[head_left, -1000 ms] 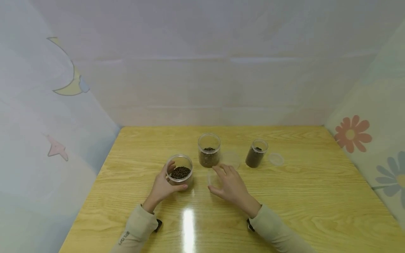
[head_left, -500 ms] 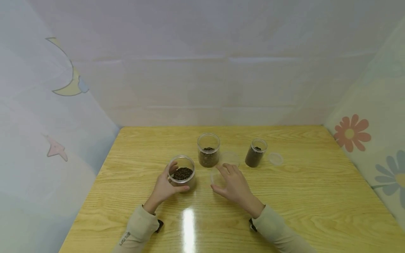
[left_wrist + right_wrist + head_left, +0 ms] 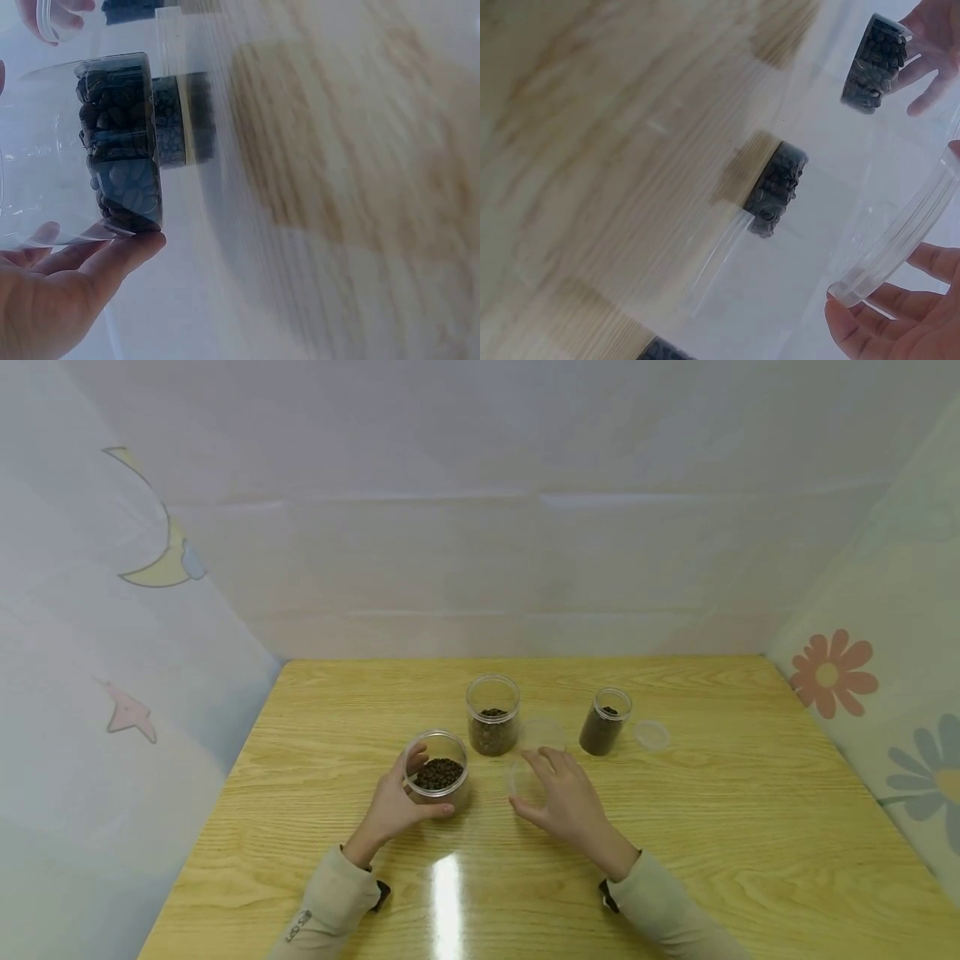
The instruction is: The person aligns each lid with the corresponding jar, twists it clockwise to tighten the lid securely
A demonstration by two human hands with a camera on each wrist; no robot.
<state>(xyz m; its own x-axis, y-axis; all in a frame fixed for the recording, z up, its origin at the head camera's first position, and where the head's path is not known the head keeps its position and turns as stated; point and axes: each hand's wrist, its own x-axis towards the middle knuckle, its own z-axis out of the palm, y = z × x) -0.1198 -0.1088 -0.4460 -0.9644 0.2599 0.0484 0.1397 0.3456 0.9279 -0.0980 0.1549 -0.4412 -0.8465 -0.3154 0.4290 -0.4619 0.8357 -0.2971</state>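
Note:
My left hand (image 3: 393, 810) grips a clear round jar (image 3: 452, 800) without a lid, fingers behind it and thumb in front. Dark coffee beans (image 3: 116, 142) fill its lower part. In the right wrist view a gap shows between this jar and its reflection, so it looks held above the table. To the right, my right hand (image 3: 573, 810) pinches a translucent lid (image 3: 900, 232) by its edge, with the thumb on one side and fingers on the other. The lid stands apart from the jar, tilted in the right wrist view.
Behind the hands stands a second open jar of coffee beans (image 3: 492, 735), a flat lid (image 3: 543, 733) beside it. Further right is a narrower open jar of dark beans (image 3: 602, 731) with a small lid (image 3: 652, 735). All are on a wooden table (image 3: 750, 827) backed by fabric walls.
Both hands have shifted slightly to the right in the head view, carrying the jar and the lid with them. The other jars and lids stay where they were.

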